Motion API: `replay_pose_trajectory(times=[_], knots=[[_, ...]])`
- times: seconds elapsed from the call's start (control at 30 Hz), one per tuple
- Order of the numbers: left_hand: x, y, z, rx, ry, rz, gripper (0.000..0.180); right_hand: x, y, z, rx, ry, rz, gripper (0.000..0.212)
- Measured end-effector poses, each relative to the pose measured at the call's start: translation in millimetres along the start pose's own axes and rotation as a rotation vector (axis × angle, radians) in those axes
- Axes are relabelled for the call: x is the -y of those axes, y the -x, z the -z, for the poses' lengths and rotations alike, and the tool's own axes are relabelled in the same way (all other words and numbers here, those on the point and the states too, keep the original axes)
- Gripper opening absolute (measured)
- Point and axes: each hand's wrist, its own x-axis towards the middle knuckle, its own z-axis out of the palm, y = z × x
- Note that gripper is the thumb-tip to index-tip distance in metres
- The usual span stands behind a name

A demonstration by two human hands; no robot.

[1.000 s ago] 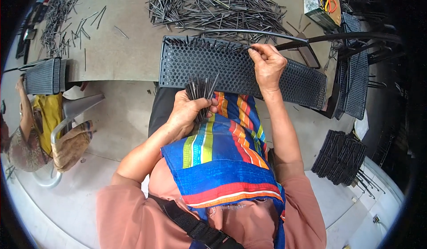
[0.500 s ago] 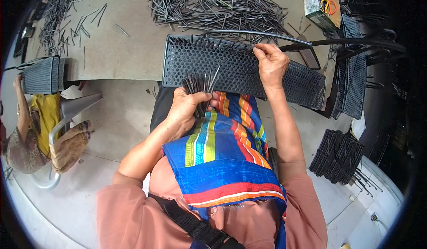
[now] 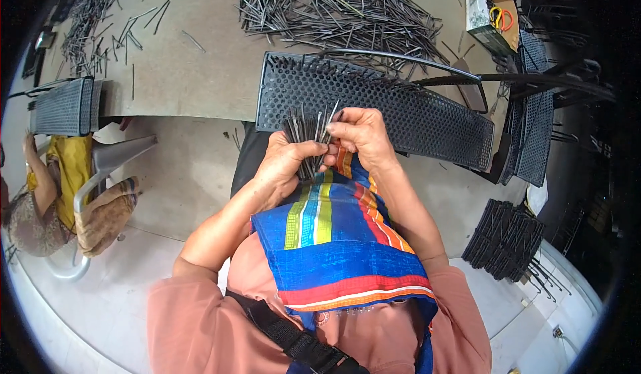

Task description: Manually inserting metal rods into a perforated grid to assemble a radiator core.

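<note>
Left hand (image 3: 284,157) clutches the dark sticks (image 3: 302,130) by the perforated panel's (image 3: 394,103) near edge, long axis pointing away; right hand's (image 3: 367,137) fingers, narrow, meet their right side, grip unclear.

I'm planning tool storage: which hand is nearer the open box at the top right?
The right. The right hand, at the right edge of the bundle of sticks, is below and left of the box; the left hand, around the bundle, is farther left.
</note>
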Motion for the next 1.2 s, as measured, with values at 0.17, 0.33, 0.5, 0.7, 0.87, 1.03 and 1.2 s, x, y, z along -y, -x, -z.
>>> replay_pose_trajectory(times=[0.17, 0.33, 0.5, 0.7, 0.87, 1.03, 1.2], knots=[[-3, 5, 13, 0.01, -0.093, 0.036, 0.023, 10, -13, 0, -0.111, 0.117, -0.016, 0.006], [1, 10, 25, -0.024, -0.104, -0.022, 0.018, 7, -23, -4, -0.079, 0.183, -0.016, 0.006], [6, 14, 48, -0.146, -0.116, -0.122, 0.004, 17, -37, -19, -0.246, 0.096, 0.345, 0.006], [-8, 22, 47, -0.196, -0.019, -0.14, 0.011, 15, -71, -53, -0.216, 0.287, 0.589, 0.009], [-19, 20, 48, -0.202, 0.072, -0.127, 0.013, 12, -90, -59, -0.24, 0.493, 0.753, 0.009], [-23, 16, 51, -0.193, 0.067, -0.105, 0.013, 15, -93, -60, -0.26, 0.556, 0.772, 0.008], [-23, 10, 52, -0.185, 0.117, -0.104, 0.013, 18, -99, -63, -0.247, 0.701, 0.726, 0.008]])
